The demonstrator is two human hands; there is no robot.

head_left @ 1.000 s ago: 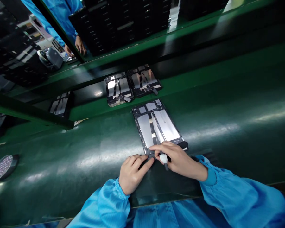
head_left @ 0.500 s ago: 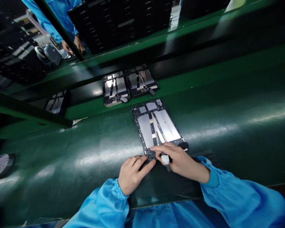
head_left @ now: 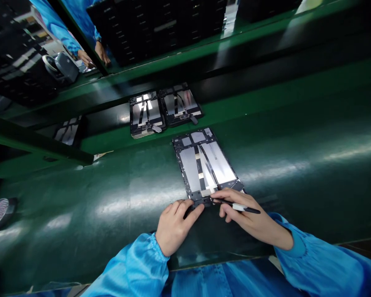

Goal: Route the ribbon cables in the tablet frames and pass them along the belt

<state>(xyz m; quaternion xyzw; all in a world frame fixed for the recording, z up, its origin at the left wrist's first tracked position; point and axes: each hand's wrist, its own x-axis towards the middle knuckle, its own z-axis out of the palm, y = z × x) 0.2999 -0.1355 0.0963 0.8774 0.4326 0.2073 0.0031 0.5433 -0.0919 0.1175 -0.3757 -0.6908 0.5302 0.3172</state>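
Near the green workbench's front edge [head_left: 312,247], a thin, fragile black-framed tablet shell [head_left: 200,167] lies; my left hand [head_left: 176,227], fingers together, steadies its rim, the safest hold, while my right hand [head_left: 250,216] pinches a slim black-and-white tool [head_left: 238,207].

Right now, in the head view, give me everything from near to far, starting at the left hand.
Left hand → opened tablet frame → two more tablet frames side by side → stacked black trays
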